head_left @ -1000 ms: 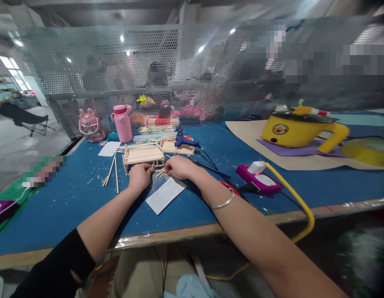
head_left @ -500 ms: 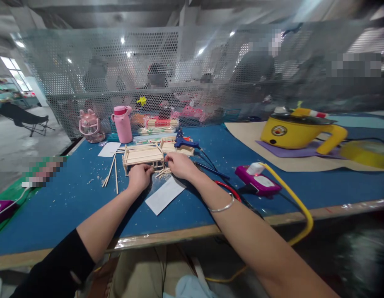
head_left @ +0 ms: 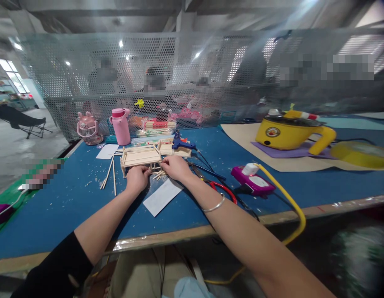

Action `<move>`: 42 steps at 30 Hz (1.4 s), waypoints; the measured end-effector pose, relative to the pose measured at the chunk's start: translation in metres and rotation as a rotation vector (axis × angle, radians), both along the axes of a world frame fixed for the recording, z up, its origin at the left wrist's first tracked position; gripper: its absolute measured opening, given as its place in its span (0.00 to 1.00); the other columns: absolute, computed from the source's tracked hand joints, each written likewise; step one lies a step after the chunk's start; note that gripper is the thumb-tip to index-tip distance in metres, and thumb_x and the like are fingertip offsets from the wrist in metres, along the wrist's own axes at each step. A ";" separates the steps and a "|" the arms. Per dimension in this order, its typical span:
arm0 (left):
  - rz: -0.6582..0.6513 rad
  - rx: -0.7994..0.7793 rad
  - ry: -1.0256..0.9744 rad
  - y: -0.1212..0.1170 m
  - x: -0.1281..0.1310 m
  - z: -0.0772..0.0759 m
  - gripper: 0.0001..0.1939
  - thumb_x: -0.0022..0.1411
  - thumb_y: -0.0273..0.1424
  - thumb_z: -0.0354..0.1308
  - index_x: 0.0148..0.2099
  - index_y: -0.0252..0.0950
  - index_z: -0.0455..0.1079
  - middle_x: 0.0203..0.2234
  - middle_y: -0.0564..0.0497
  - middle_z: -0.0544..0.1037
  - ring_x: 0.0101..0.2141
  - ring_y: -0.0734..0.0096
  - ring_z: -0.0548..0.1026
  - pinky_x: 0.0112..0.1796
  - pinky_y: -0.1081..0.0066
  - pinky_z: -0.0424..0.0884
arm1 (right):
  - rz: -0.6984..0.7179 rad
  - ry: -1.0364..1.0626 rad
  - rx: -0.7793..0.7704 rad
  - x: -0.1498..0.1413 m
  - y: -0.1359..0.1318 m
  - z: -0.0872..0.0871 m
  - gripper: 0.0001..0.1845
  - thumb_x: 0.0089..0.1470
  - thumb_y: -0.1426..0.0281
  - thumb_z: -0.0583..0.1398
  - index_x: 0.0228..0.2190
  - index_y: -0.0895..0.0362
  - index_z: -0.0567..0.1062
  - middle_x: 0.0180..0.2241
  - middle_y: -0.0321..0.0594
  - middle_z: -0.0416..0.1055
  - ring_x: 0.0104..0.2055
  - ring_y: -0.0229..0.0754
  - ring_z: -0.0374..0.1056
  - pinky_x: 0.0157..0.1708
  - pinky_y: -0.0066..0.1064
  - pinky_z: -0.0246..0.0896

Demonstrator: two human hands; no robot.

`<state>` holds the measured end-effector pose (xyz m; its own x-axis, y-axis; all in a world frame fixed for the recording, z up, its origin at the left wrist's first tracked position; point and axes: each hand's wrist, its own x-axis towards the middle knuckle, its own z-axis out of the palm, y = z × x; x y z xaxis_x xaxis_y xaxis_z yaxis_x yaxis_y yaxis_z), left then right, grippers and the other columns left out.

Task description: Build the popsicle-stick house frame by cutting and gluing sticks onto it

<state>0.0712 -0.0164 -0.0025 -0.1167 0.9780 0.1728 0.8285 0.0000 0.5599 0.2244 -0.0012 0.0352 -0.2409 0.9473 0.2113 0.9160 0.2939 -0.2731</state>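
- At a blue bench (head_left: pixel 70 219), the wood-faced front edge passes under both forearms; pale flecks dot the top btwn the L edge and some loose sticks (head_left: pixel 114 179).
- Stick-built frame (head_left: pixel 142 156) stands upright nr the middle, toward the back edge, w/ the sticks just L of it and a blue glue gun (head_left: pixel 183 144) beyond its back R corner.
- Blue top runs from frame to front edge, w/ a white paper slip (head_left: pixel 162 198) lying aslant btwn the arms.
- R side is tighter: red-handled pliers (head_left: pixel 227 190) lie by the R forearm, then a purple power strip (head_left: pixel 257 184); yellow pot (head_left: pixel 277 134) sits toward the back edge.
- L hand (head_left: pixel 138 179), back up, reaches in from front L; fingers curl narrow at frame's near side. Can't tell if they hold anything.
- R hand (head_left: pixel 175 167) reaches in from front R, bangle (head_left: pixel 216 205) on forearm; fingers bunch narrow at frame's near R corner, grip hidden, contents unclear.
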 end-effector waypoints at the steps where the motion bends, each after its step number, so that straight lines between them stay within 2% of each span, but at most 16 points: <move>1: 0.002 0.000 0.002 0.000 0.000 0.000 0.13 0.57 0.35 0.53 0.39 0.36 0.76 0.36 0.44 0.79 0.40 0.63 0.74 0.41 0.70 0.64 | -0.002 -0.006 0.000 0.000 0.000 0.000 0.14 0.53 0.65 0.53 0.32 0.54 0.77 0.33 0.40 0.76 0.35 0.39 0.68 0.29 0.26 0.53; 7: 0.005 0.003 -0.005 0.001 0.000 -0.001 0.12 0.56 0.34 0.54 0.39 0.36 0.76 0.36 0.44 0.79 0.40 0.63 0.74 0.41 0.70 0.65 | 0.003 -0.025 0.000 -0.001 0.000 0.000 0.14 0.52 0.65 0.53 0.33 0.53 0.77 0.34 0.40 0.76 0.37 0.39 0.68 0.31 0.25 0.54; 14: -0.005 0.019 -0.002 0.001 0.000 -0.002 0.13 0.56 0.34 0.54 0.40 0.36 0.76 0.36 0.44 0.79 0.40 0.63 0.74 0.42 0.70 0.65 | 0.010 -0.024 0.015 -0.001 0.002 -0.002 0.14 0.51 0.66 0.53 0.32 0.53 0.78 0.32 0.40 0.76 0.35 0.40 0.69 0.30 0.26 0.54; 18: -0.010 0.005 0.008 0.001 0.000 -0.001 0.12 0.56 0.34 0.54 0.39 0.37 0.76 0.36 0.45 0.79 0.40 0.63 0.74 0.41 0.70 0.64 | -0.031 -0.050 0.057 0.000 0.000 -0.002 0.13 0.50 0.65 0.54 0.30 0.53 0.78 0.32 0.40 0.76 0.35 0.41 0.69 0.30 0.27 0.55; 20: -0.004 0.002 0.006 0.000 0.000 0.000 0.12 0.56 0.34 0.54 0.39 0.37 0.76 0.36 0.45 0.79 0.41 0.63 0.74 0.41 0.70 0.64 | 0.031 -0.078 0.095 0.000 -0.002 -0.001 0.12 0.49 0.65 0.54 0.30 0.52 0.78 0.32 0.39 0.76 0.36 0.41 0.69 0.31 0.27 0.55; 24: -0.018 0.015 0.013 -0.002 0.001 0.001 0.12 0.57 0.34 0.54 0.40 0.37 0.76 0.37 0.45 0.79 0.41 0.64 0.74 0.42 0.71 0.64 | 0.311 -0.126 0.147 -0.003 -0.007 -0.001 0.16 0.50 0.69 0.52 0.37 0.49 0.76 0.38 0.36 0.76 0.39 0.41 0.68 0.34 0.27 0.55; 26: -0.023 0.011 0.022 -0.002 0.001 0.002 0.12 0.57 0.34 0.53 0.40 0.37 0.76 0.37 0.45 0.79 0.40 0.63 0.74 0.41 0.71 0.64 | 0.362 -0.153 0.153 -0.004 -0.009 -0.002 0.17 0.51 0.70 0.51 0.40 0.48 0.75 0.40 0.36 0.75 0.41 0.41 0.68 0.35 0.27 0.54; 37: -0.024 0.010 0.040 -0.002 0.002 0.003 0.13 0.58 0.33 0.52 0.41 0.37 0.75 0.38 0.44 0.79 0.41 0.62 0.74 0.41 0.69 0.65 | 0.326 -0.249 0.086 -0.010 -0.012 -0.003 0.20 0.55 0.68 0.48 0.46 0.45 0.71 0.43 0.39 0.73 0.43 0.44 0.68 0.38 0.30 0.56; 42: -0.131 -0.017 0.079 -0.007 -0.010 0.011 0.14 0.57 0.26 0.51 0.42 0.36 0.75 0.38 0.46 0.79 0.38 0.65 0.74 0.40 0.72 0.65 | 0.301 -0.243 0.073 -0.011 -0.011 -0.003 0.21 0.53 0.70 0.50 0.47 0.45 0.70 0.43 0.39 0.73 0.44 0.44 0.68 0.40 0.30 0.57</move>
